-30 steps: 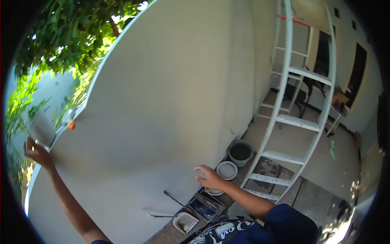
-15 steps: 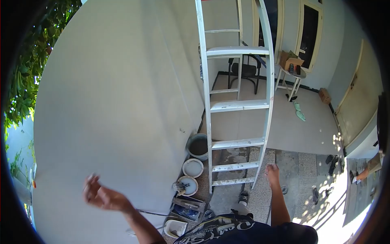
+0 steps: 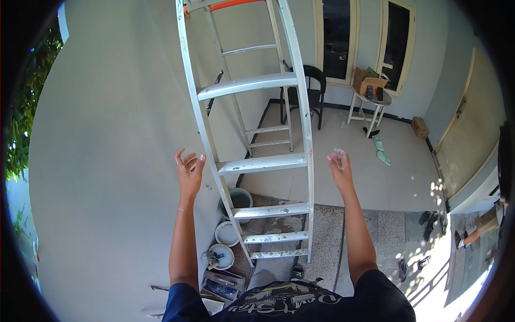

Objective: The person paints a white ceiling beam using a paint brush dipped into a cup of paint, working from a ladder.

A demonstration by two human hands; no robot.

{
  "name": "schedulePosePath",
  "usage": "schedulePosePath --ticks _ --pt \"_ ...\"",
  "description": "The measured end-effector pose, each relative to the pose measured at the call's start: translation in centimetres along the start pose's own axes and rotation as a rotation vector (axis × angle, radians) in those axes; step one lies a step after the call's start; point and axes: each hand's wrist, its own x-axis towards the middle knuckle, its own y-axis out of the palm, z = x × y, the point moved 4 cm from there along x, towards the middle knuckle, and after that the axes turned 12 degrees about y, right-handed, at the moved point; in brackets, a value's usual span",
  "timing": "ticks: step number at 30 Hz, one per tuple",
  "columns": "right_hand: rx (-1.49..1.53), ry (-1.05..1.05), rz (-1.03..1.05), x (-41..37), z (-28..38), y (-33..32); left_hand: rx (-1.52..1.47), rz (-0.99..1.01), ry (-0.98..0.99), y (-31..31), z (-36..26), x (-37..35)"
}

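Note:
An aluminium stepladder point(image 3: 263, 163), spattered with paint, stands directly in front of me. My left hand point(image 3: 189, 167) is raised just left of its left rail, fingers bent and apart, with nothing in it. To the right of the other rail is my right hand point(image 3: 339, 163), its fingers curled loosely away from the thumb and no object visible between them. A gap shows between each hand and the ladder. Part of an orange-red bar point(image 3: 236, 4) crosses the ladder near the top edge of the view.
Along the wall point(image 3: 107, 161) stand a grey bucket point(image 3: 244, 199), two whitish tubs and a box of tools point(image 3: 221, 285). Behind the ladder are a black chair point(image 3: 315, 80) and a small table point(image 3: 383, 98) bearing a carton. Sandals lie about; another person's leg point(image 3: 472, 238) shows at right.
Both hands have risen, the left also swinging right, so they now flank the ladder's rails. My view has shifted, and the ladder appears further left and tilted.

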Motion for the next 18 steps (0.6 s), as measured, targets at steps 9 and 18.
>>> schedulePosePath --ticks 9,18 --pt "-0.021 -0.155 0.210 10.5 5.6 7.7 0.133 0.081 0.122 4.7 7.5 8.6" --pt "0.137 -0.126 0.236 11.2 3.8 10.4 -0.252 0.079 0.187 6.3 8.8 8.8"
